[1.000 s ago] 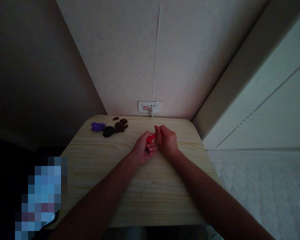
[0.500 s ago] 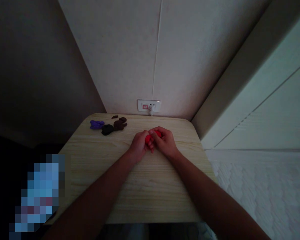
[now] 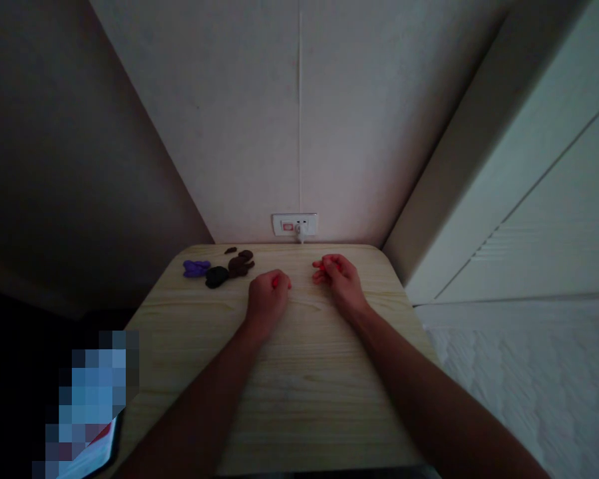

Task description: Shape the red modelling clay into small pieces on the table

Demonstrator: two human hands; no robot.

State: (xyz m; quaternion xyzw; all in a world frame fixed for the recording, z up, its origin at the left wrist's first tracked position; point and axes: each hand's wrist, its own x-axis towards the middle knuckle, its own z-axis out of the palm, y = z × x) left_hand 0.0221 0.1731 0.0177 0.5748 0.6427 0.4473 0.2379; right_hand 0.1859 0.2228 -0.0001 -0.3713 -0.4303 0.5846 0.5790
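Observation:
My left hand (image 3: 265, 298) is curled over a small piece of red clay (image 3: 276, 282) that shows between its fingers. My right hand (image 3: 340, 279) is closed round another red clay piece (image 3: 324, 266), which peeks out at the fingertips. Both hands rest on a light wooden table (image 3: 289, 372) and are a hand's width apart.
Purple (image 3: 196, 268), black (image 3: 215, 277) and brown (image 3: 240, 263) clay lumps lie at the table's far left. A wall socket (image 3: 294, 224) with a plug sits behind the table. A white bed (image 3: 529, 386) lies to the right; a blurred object (image 3: 87, 406) sits at the near left.
The hands were together on one red lump; they have pulled apart, left hand moving left and right hand right, each holding a red piece.

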